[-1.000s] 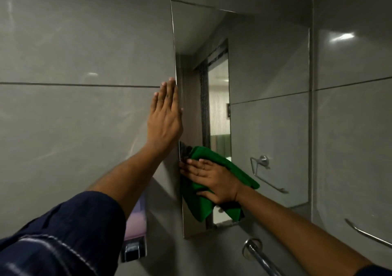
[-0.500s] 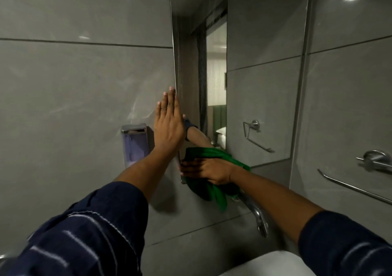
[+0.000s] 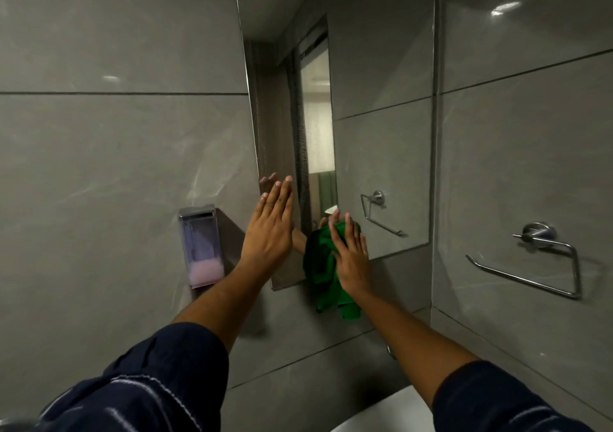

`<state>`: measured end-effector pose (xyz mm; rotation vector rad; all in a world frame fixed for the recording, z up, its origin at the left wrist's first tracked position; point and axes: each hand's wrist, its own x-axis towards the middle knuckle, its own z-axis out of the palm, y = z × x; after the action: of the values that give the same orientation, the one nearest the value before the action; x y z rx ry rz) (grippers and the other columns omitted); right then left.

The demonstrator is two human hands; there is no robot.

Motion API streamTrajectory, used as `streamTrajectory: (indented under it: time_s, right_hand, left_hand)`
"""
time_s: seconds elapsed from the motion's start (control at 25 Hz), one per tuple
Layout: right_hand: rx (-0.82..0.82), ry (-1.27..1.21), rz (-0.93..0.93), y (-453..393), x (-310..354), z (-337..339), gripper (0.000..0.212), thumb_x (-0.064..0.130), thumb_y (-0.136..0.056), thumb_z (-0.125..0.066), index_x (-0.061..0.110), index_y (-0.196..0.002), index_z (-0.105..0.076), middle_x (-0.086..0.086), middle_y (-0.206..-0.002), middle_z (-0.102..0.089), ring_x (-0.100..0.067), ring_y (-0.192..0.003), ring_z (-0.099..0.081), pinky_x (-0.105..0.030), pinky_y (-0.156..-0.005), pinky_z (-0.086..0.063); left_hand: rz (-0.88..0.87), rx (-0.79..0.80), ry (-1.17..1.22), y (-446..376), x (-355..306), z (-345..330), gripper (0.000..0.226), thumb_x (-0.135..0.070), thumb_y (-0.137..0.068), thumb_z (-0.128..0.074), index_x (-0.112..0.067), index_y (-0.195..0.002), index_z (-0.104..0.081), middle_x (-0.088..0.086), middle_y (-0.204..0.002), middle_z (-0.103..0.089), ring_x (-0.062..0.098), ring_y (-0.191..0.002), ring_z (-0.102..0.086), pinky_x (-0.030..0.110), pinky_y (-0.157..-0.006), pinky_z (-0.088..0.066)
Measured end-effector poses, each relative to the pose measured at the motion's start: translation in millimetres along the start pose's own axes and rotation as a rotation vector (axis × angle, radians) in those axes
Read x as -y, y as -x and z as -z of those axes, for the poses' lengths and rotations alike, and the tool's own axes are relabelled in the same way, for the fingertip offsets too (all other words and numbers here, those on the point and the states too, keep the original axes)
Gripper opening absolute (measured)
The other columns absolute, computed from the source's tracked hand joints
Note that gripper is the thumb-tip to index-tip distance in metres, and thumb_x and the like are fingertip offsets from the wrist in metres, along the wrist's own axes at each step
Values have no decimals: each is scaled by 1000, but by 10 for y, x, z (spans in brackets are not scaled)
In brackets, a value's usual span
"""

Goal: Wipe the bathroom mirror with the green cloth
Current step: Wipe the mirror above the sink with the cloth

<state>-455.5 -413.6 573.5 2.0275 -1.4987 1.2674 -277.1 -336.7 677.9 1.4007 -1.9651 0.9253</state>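
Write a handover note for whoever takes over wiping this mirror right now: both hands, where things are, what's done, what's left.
Left hand: open, flat, fingers up, at the mirror's lower left edge, holding nothing.
Right hand: flat, pressing the green cloth on the glass at the bottom edge; part of the cloth hangs below the mirror.
Done: cannot tell from the glass how much is wiped.
Left: probably the upper and right areas, away from the cloth.
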Motion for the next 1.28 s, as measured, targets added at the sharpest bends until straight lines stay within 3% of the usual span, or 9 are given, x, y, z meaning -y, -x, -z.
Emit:
streamTrajectory:
  time_s: [0.16, 0.28, 0.4, 0.56, 0.76, 0.84, 0.96, 1.04, 1.28]
  right_hand:
    - [-191, -13, -495, 58, 237, -29, 64, 28, -86, -61, 36, -142, -29, -11, -155, -28, -33, -136, -37, -53, -108, -30]
    - [-203, -231, -633, 124, 480, -116, 58, 25, -88, -58, 30, -141, -35, -9, -154, -31, -36, -125, -44, -49, -94, -48]
    - [-182, -382, -556, 281, 713, -261, 71, 33, -86, -57, 23, -147, -22, -8, -159, -14, -35, -138, -31, -44, -98, -46]
    - [-74, -437, -178, 688, 742, -482, 71, 59, -91, -33, 32, -148, -1, 3, -160, 5, -23, -143, -25, -33, -100, -45]
    - [-98, -103, 322, 658, 558, -536, 50, 26, -93, -43, 20, -142, -35, 1, -150, -39, -22, -114, -59, -32, -90, -50]
    - [-54, -21, 305, 545, 547, -557, 52, 40, -93, -41, 28, -143, -31, 5, -151, -36, -21, -117, -54, -38, -97, -47]
    - [-19, -17, 221, 448, 478, -703, 63, 56, -90, -35, 42, -145, -8, 14, -159, 8, -23, -135, -25, -53, -115, -15]
    - [-75, -43, 164, 365, 387, -787, 65, 58, -85, -40, 44, -143, -13, 18, -156, 20, -23, -136, -21, -53, -112, -5]
    - [-280, -101, -153, -7, -53, -669, 64, 50, -81, -39, 37, -140, -19, 7, -156, -12, -24, -139, -19, -44, -116, 0]
  left_hand:
    - [-36, 35, -15, 42, -70, -116, 59, -28, -95, -20, -9, -147, -1, 8, -160, 1, 25, -147, 4, 38, -121, -2]
    - [-19, 0, -33, 22, -28, -178, 63, -25, -94, -30, -8, -149, -4, 9, -160, 2, 25, -148, 2, 35, -120, 5]
    - [44, -51, -22, -39, 67, -164, 65, -26, -95, -32, -9, -150, -2, 6, -158, 10, 22, -148, 7, 30, -117, 17]
    - [140, -96, 28, -88, 187, -171, 60, -31, -97, -18, -10, -149, 3, 6, -157, 15, 20, -147, 11, 34, -119, 10]
    - [221, -139, 73, -151, 229, -331, 62, -37, -96, -15, -7, -149, 1, 9, -159, 8, 19, -147, 10, 23, -115, 23]
    - [230, -146, 70, -187, 222, -395, 64, -38, -97, -17, -9, -148, 6, 7, -159, 12, 15, -145, 19, 25, -115, 22]
    - [213, -175, 47, -209, 272, -466, 64, -39, -96, -18, -8, -147, 6, 7, -158, 12, 10, -143, 28, 26, -116, 22]
    - [199, -182, 31, -223, 305, -509, 64, -38, -95, -17, -6, -147, 2, 9, -159, 4, 9, -143, 28, 25, -116, 21]
    - [199, -236, -1, -259, 308, -598, 66, -40, -95, -19, -10, -147, 9, 14, -160, -1, 13, -143, 27, 27, -116, 21]
